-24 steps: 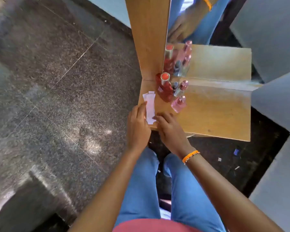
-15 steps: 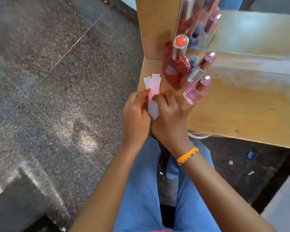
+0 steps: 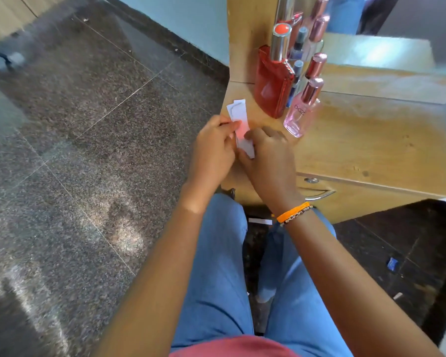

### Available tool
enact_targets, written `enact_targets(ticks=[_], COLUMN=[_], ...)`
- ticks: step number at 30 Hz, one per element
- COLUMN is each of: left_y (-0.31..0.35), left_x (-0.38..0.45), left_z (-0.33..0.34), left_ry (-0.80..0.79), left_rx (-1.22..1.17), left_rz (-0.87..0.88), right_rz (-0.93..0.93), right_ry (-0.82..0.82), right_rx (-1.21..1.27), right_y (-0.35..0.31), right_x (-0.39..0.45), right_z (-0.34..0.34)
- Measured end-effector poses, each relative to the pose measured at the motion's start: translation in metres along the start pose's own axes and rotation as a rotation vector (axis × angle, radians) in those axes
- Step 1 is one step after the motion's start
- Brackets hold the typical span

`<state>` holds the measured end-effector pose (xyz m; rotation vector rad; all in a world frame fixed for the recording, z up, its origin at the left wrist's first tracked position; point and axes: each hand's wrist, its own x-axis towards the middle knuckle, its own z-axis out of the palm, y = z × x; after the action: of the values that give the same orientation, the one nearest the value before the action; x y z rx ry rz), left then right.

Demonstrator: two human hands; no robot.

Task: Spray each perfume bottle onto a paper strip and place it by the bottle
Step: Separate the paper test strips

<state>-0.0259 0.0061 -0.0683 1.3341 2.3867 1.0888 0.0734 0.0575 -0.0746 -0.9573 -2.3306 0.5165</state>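
Near the centre of the frame, both hands meet over a small stack of paper strips [image 3: 240,119] lying at the left edge of the wooden surface [image 3: 371,140]. The left hand [image 3: 213,153] pinches the strips from the left with thumb and fingers, and the right hand [image 3: 269,155], curled with knuckles up, grips their lower end from the right. The strips' upper ends fan out past the fingers toward the top of the frame.

Just right of the strips, toward the upper middle, stands a red perfume bottle [image 3: 273,83] with a silver neck and orange cap. A pink bottle [image 3: 300,112] with a rose-coloured cap stands beside it, nearer the right hand. More small bottles cluster behind, against a mirror [image 3: 371,50]. An orange bracelet [image 3: 292,211] circles the right wrist.
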Motion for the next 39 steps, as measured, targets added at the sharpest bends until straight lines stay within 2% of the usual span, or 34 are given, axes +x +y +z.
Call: enact_targets(ticks=[3, 6, 10, 17, 26, 32, 36, 39], left_y=[-0.002, -0.002, -0.004, -0.005, -0.003, -0.001, 0.004, 0.013], left_x=[-0.002, -0.004, -0.003, -0.002, -0.004, -0.005, -0.005, -0.011], left_z=[0.001, 0.002, 0.002, 0.001, 0.000, 0.002, 0.001, 0.004], left_ry=[-0.009, -0.007, -0.010, -0.023, -0.028, -0.028, -0.010, 0.092], left_rx=[-0.011, -0.010, -0.025, -0.062, -0.010, 0.010, 0.002, 0.024], left_rz=[0.012, 0.016, 0.031, 0.017, 0.056, 0.044, 0.030, 0.084], right_rz=[0.186, 0.342, 0.499, 0.638, 0.605, 0.394, 0.310, 0.293], right_ry=[-0.008, 0.003, 0.039, 0.067, 0.075, 0.142, 0.202, 0.308], right_rx=[0.262, 0.405, 0.505, 0.568, 0.498, 0.352, 0.434, 0.546], right_y=[0.002, 0.001, -0.001, -0.001, -0.004, -0.012, -0.007, 0.002], right_x=[0.002, 0.005, 0.009, 0.009, 0.010, 0.004, -0.014, -0.035], right_z=[-0.006, -0.009, -0.013, -0.007, -0.015, -0.028, -0.044, -0.058])
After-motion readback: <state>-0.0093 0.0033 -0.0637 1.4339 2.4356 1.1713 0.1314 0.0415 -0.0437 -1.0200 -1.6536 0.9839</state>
